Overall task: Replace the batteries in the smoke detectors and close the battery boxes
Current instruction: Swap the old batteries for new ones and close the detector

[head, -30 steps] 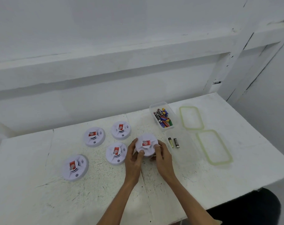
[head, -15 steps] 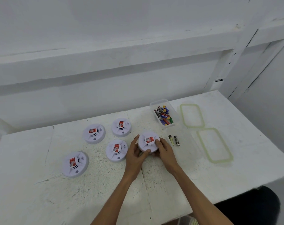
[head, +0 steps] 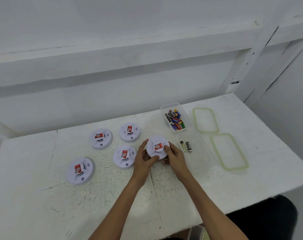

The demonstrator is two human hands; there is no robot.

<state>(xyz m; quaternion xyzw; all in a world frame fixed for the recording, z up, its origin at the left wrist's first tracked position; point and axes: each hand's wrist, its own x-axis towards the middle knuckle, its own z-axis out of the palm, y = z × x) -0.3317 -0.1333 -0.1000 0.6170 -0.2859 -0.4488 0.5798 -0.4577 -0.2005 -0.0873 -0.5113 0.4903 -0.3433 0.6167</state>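
Smoke detector (head: 157,148) with a red label is gripped by both hands over the white table (head: 43,205). The left hand (head: 144,159) curls round its left rim with the thumb on the near edge, and the right hand (head: 175,157) clasps its right rim. I cannot tell whether it touches the top.

Nearer than it, only the two forearms cross the scuffed surface to the front edge. Nearer and well to its left lies a second detector (head: 80,170). A third detector (head: 124,156) sits just beside the left hand.

Just right of it, two loose batteries (head: 186,146) lie side by side in a faint clear tub (head: 204,149), with a green-rimmed lid (head: 235,168) beyond, near the table's right edge.

Behind it to the left sit two more detectors (head: 100,138) (head: 129,132), set apart. Behind it to the right stand a clear box (head: 162,108) of mixed batteries and another lid (head: 194,118).

The far edge meets a white wall (head: 147,49).
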